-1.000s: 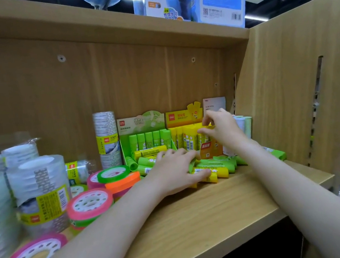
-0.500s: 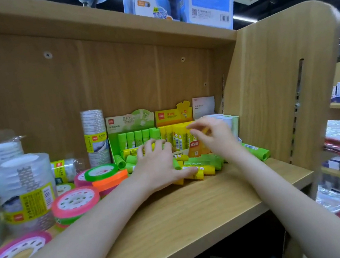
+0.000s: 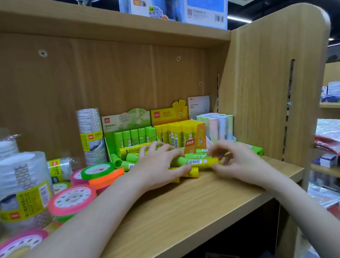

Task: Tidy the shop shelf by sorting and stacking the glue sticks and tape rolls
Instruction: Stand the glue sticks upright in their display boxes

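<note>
Loose green and yellow glue sticks lie in a heap on the wooden shelf (image 3: pixel 175 210), in front of a green display box (image 3: pixel 129 134) and a yellow display box (image 3: pixel 178 134) of upright sticks. My left hand (image 3: pixel 159 169) lies over the heap, fingers curled on a green glue stick (image 3: pixel 179 160). My right hand (image 3: pixel 234 161) pinches the end of a yellow glue stick (image 3: pixel 201 162) lying across the heap. Coloured tape rolls (image 3: pixel 96 171) and clear tape stacks (image 3: pixel 19 187) stand to the left.
Pastel sticks (image 3: pixel 216 127) stand in a box at the back right beside the shelf's side panel (image 3: pixel 268 94). A tall clear tape stack (image 3: pixel 91 135) stands at the back wall. A pink roll (image 3: pixel 12 251) lies near the front left edge. A globe box (image 3: pixel 173 0) sits on the shelf above.
My right hand came down from the yellow display box to the heap and took the end of a yellow stick. My left hand stayed on the heap, closing on a green stick.
</note>
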Motion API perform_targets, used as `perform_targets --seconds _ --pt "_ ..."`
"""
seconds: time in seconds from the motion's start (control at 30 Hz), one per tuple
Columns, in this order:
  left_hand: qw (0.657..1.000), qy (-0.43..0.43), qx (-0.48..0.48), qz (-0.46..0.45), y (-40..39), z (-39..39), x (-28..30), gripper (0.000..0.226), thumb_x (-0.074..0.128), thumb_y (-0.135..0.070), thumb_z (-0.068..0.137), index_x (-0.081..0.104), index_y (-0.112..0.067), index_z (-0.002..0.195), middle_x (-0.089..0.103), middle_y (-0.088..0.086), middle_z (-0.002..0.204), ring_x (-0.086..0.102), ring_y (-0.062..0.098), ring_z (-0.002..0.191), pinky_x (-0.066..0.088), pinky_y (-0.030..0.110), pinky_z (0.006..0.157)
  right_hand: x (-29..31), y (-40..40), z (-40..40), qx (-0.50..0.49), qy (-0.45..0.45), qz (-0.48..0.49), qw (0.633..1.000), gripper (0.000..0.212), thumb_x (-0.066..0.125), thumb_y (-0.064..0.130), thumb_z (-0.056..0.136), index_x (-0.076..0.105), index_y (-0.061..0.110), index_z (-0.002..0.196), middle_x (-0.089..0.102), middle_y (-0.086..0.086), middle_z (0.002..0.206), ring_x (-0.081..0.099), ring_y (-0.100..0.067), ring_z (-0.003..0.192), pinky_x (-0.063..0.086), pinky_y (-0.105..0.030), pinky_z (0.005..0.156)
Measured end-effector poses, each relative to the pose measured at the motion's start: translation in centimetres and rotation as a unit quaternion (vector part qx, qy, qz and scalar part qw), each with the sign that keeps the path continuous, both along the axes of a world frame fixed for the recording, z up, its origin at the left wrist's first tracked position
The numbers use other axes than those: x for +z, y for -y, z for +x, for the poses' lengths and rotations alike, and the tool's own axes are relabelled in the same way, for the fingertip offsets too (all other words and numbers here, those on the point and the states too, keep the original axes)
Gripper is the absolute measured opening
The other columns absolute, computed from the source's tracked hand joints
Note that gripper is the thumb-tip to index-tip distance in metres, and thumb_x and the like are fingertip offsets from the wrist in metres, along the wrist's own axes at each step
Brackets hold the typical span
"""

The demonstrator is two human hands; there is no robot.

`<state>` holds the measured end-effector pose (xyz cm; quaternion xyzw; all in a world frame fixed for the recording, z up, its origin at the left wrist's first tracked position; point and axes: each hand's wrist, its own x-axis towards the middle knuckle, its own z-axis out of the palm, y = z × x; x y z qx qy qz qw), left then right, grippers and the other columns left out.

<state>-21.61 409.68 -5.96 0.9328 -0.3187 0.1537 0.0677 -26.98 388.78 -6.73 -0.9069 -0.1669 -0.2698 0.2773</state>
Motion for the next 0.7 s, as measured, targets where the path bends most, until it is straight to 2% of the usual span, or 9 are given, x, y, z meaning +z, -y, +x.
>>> perform_targets --seconds 0.1,0.13,0.2,0.27,0.33,0.4,0.5,0.57,0.7 --pt "1.000 0.001 0.012 0.005 0.0 0.0 0.0 0.047 0.035 -0.062 0.089 0.049 -0.035 0.125 0.040 -0.007 0.140 0.015 0.018 0.138 0.009 0.046 0.112 1.5 0.6 0.4 0.033 -0.006 0.283 0.958 0.020 0.058 -0.002 0.084 0.060 0.017 0.088 0.061 0.003 0.087 0.058 -0.005 0.072 0.048 -0.021 0.072" --pt "1.000 0.001 0.016 0.007 0.0 -0.1 0.0 0.047 0.034 -0.063 0.089 0.049 -0.035 0.124 0.040 -0.006 0.140 0.015 0.018 0.138 0.009 0.046 0.112 2.1 0.7 0.8 0.037 0.002 0.322 0.946 0.017 0.057 -0.001 0.086 0.060 0.015 0.091 0.060 0.002 0.089 0.058 -0.004 0.070 0.049 -0.020 0.070" --pt "0.999 0.000 0.031 0.009 0.1 -0.3 0.0 0.050 0.034 -0.064 0.088 0.048 -0.036 0.127 0.038 -0.006 0.141 0.013 0.021 0.139 0.009 0.048 0.111 3.6 0.2 1.9 0.034 0.035 0.331 0.942 0.014 0.058 0.002 0.088 0.058 0.008 0.100 0.058 0.000 0.090 0.059 -0.008 0.069 0.052 -0.018 0.064" --pt "0.998 -0.007 0.058 0.007 0.0 -0.5 0.0 0.056 0.034 -0.067 0.087 0.044 -0.036 0.131 0.031 -0.006 0.145 0.013 0.026 0.139 0.010 0.049 0.110 4.9 -1.1 3.5 0.048 0.081 0.333 0.938 0.016 0.059 0.002 0.087 0.056 0.004 0.102 0.058 -0.003 0.088 0.060 -0.013 0.071 0.054 -0.021 0.064" --pt "0.997 -0.007 0.080 0.013 0.1 -0.5 0.0 0.062 0.032 -0.070 0.085 0.040 -0.035 0.135 0.027 -0.004 0.148 0.017 0.030 0.137 0.012 0.050 0.110 5.9 -2.7 5.4 0.037 0.138 0.284 0.948 0.013 0.064 0.004 0.084 0.057 0.007 0.094 0.061 -0.006 0.085 0.062 -0.018 0.074 0.056 -0.027 0.067" --pt "0.996 -0.006 0.089 0.026 0.1 -0.6 0.1 0.065 0.031 -0.072 0.084 0.038 -0.034 0.137 0.027 -0.002 0.148 0.024 0.033 0.134 0.014 0.051 0.110 6.3 -4.0 7.5 -0.008 0.176 0.169 0.970 0.014 0.069 0.009 0.081 0.060 0.009 0.090 0.062 -0.007 0.086 0.061 -0.017 0.074 0.054 -0.026 0.070" --pt "0.995 -0.006 0.092 0.033 0.0 -0.8 0.3 0.066 0.031 -0.071 0.084 0.037 -0.033 0.137 0.029 -0.001 0.146 0.030 0.034 0.131 0.017 0.050 0.109 5.7 -4.8 9.7 -0.039 0.166 -0.011 0.985 0.015 0.071 0.012 0.079 0.061 0.007 0.090 0.059 -0.007 0.087 0.054 -0.014 0.074 0.050 -0.035 0.076" --pt "0.995 -0.005 0.095 0.036 0.1 -0.8 0.3 0.066 0.031 -0.071 0.084 0.037 -0.033 0.137 0.030 0.000 0.145 0.030 0.034 0.130 0.017 0.050 0.108 5.1 -4.6 10.1 -0.047 0.147 -0.048 0.987 0.017 0.072 0.016 0.079 0.061 0.008 0.089 0.060 -0.006 0.089 0.055 -0.017 0.079 0.048 -0.037 0.077" --pt "0.994 -0.013 0.101 0.030 0.1 -0.8 0.3 0.067 0.032 -0.073 0.083 0.038 -0.034 0.137 0.031 0.000 0.145 0.030 0.034 0.131 0.017 0.051 0.108 4.4 -4.3 10.0 -0.093 0.123 -0.091 0.984 0.019 0.069 0.024 0.081 0.065 0.007 0.088 0.062 -0.008 0.102 0.047 -0.026 0.106 0.039 -0.044 0.091"
